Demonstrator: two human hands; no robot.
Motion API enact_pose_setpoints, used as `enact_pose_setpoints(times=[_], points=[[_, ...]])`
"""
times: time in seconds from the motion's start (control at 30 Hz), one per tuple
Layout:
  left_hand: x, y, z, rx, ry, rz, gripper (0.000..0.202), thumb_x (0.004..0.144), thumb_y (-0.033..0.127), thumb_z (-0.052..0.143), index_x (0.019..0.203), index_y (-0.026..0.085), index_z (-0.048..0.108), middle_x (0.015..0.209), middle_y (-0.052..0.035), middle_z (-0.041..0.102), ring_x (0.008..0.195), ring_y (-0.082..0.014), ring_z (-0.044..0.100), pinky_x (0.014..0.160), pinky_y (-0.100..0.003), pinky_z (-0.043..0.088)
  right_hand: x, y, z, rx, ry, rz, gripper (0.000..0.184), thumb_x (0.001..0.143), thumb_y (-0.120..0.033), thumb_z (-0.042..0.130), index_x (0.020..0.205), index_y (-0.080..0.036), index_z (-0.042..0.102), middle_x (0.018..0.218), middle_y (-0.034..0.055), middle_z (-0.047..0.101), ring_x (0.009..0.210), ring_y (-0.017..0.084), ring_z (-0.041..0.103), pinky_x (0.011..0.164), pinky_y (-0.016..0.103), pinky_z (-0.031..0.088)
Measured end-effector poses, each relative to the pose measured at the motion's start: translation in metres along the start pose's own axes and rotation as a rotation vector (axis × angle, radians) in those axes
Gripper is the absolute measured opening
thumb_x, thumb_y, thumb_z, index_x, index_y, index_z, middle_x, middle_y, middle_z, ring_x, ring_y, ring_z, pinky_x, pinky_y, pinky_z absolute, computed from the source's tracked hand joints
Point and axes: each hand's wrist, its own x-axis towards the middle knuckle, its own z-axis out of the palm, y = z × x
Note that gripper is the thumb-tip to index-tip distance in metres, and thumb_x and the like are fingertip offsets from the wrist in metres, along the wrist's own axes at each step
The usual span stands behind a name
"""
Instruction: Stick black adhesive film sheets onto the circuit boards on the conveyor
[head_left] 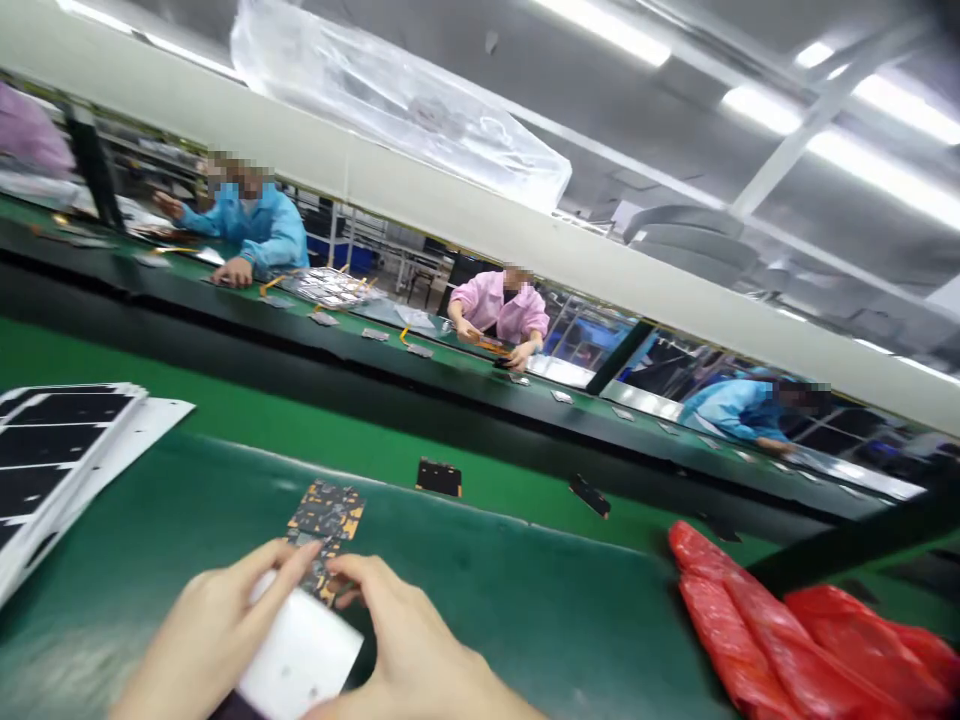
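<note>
A dark circuit board (327, 508) with gold-coloured patches lies over the near edge of the green bench, in front of me. My left hand (214, 625) pinches its near left part between thumb and forefinger. At the board's right edge, the curled fingers of my right hand (412, 630) grip it. Between my palms is a white sheet or card (304, 655) with a few small dark marks, up against the near end of the board. My right thumb lies along its lower edge. The fingers hide part of where board and sheet meet.
A stack of white sheets with black panels (64, 450) lies at left. Crumpled red plastic bags (750, 620) lie at right. Dark boards (439, 477) rest on the green belt (517, 515) beyond the bench. Several co-workers, one in a pink jacket (499, 305), sit across the line.
</note>
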Motion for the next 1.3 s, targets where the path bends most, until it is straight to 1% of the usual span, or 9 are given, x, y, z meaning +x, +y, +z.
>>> enact_pose_setpoints(times=[0.07, 0.17, 0.33, 0.47, 0.63, 0.87, 1.03, 1.2, 1.3], points=[[0.009, 0.024, -0.005, -0.024, -0.001, -0.016, 0.057, 0.083, 0.069, 0.042, 0.073, 0.019, 0.066, 0.067, -0.0002, 0.066, 0.060, -0.0157, 0.060, 0.054, -0.019, 0.043, -0.005, -0.006, 0.007, 0.016, 0.093, 0.062, 0.067, 0.059, -0.034, 0.089, 0.120, -0.024, 0.062, 0.106, 0.0042, 0.071, 0.090, 0.024, 0.067, 0.082, 0.032, 0.054], [0.011, 0.040, -0.006, -0.107, -0.129, 0.073, 0.049, 0.089, 0.060, 0.043, 0.096, 0.019, 0.068, 0.095, -0.0027, 0.071, 0.086, -0.0186, 0.065, 0.076, -0.020, 0.048, -0.005, -0.001, -0.004, 0.176, 0.186, 0.127, 0.032, 0.073, -0.025, 0.075, 0.103, -0.020, 0.066, 0.084, 0.0008, 0.070, 0.070, 0.017, 0.063, 0.065, 0.026, 0.050], [0.001, 0.045, -0.004, -0.253, -0.342, 0.147, 0.058, 0.081, 0.045, 0.063, 0.132, 0.023, 0.051, 0.138, -0.0054, 0.054, 0.121, -0.0210, 0.055, 0.101, -0.024, 0.043, -0.006, 0.008, -0.030, 0.388, 0.142, 0.141, 0.026, 0.078, -0.037, 0.069, 0.095, -0.018, 0.068, 0.074, -0.0015, 0.065, 0.061, 0.012, 0.057, 0.056, 0.022, 0.044], [-0.005, 0.057, 0.001, -0.273, -0.276, 0.096, 0.041, 0.082, 0.044, 0.064, 0.115, 0.022, 0.058, 0.120, -0.0028, 0.064, 0.109, -0.0198, 0.061, 0.094, -0.024, 0.046, -0.010, 0.009, -0.038, 0.348, 0.135, 0.100, 0.030, 0.085, -0.043, 0.061, 0.096, -0.017, 0.070, 0.079, 0.0021, 0.069, 0.067, 0.015, 0.062, 0.059, 0.024, 0.047], [-0.008, 0.063, 0.011, -0.248, -0.124, -0.063, 0.044, 0.080, 0.059, 0.062, 0.097, 0.018, 0.061, 0.090, -0.0018, 0.070, 0.088, -0.0226, 0.065, 0.078, -0.026, 0.049, -0.017, 0.002, -0.035, 0.075, 0.316, -0.135, 0.051, 0.073, -0.031, 0.078, 0.120, -0.022, 0.061, 0.120, 0.0086, 0.066, 0.109, 0.025, 0.061, 0.093, 0.036, 0.048], [-0.011, 0.054, 0.012, -0.143, -0.166, -0.012, 0.044, 0.079, 0.061, 0.062, 0.085, 0.017, 0.063, 0.080, -0.0010, 0.066, 0.078, -0.0192, 0.061, 0.070, -0.024, 0.046, -0.020, -0.005, -0.035, 0.146, 0.284, 0.020, 0.013, 0.075, -0.019, 0.074, 0.088, -0.022, 0.071, 0.084, -0.0013, 0.073, 0.075, 0.016, 0.063, 0.070, 0.026, 0.048], [-0.018, 0.054, 0.007, -0.266, -0.248, 0.032, 0.050, 0.081, 0.052, 0.066, 0.122, 0.024, 0.058, 0.122, -0.0027, 0.064, 0.111, -0.0210, 0.060, 0.096, -0.025, 0.046, -0.021, -0.004, -0.038, 0.228, 0.233, 0.115, 0.007, 0.072, -0.018, 0.075, 0.078, -0.019, 0.074, 0.071, -0.0024, 0.072, 0.065, 0.014, 0.060, 0.063, 0.024, 0.045], [-0.024, 0.058, 0.012, -0.299, -0.285, -0.037, 0.049, 0.084, 0.059, 0.060, 0.113, 0.020, 0.066, 0.106, -0.0031, 0.071, 0.097, -0.0204, 0.065, 0.090, -0.023, 0.047, -0.026, -0.007, -0.044, 0.191, 0.222, 0.087, 0.020, 0.073, -0.026, 0.077, 0.092, -0.020, 0.076, 0.074, -0.0006, 0.073, 0.067, 0.015, 0.063, 0.065, 0.025, 0.048], [-0.027, 0.055, 0.019, -0.308, -0.266, -0.054, 0.049, 0.083, 0.060, 0.061, 0.110, 0.020, 0.067, 0.106, -0.0021, 0.072, 0.096, -0.0201, 0.065, 0.088, -0.022, 0.048, -0.028, -0.010, -0.048, 0.189, 0.208, 0.086, 0.014, 0.079, -0.028, 0.071, 0.089, -0.020, 0.077, 0.073, -0.0004, 0.074, 0.067, 0.015, 0.065, 0.065, 0.024, 0.049]])
